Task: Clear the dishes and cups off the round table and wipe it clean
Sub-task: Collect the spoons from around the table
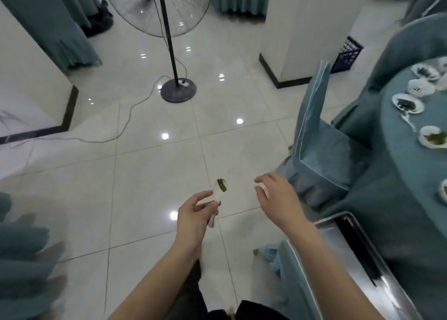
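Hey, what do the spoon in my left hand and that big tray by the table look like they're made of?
Spoon: probably white glazed ceramic, smooth and glossy, though blur leaves plastic possible. Tray: likely stainless steel, silvery with mirror-like reflections.

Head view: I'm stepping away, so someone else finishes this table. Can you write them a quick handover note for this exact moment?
Left hand: grip on a white ceramic spoon with green food scraps in its bowl, held over the floor.
Right hand: fingers curled around something small and white; too blurred to identify.
Round table with teal cloth, far right: several small white dishes with green leftovers still on it.
Shiny metal tray, lower right, beside the table.
Done: one spoon lifted off.
Left: clear the remaining dishes, then wipe the table. No wiping cloth is visible.
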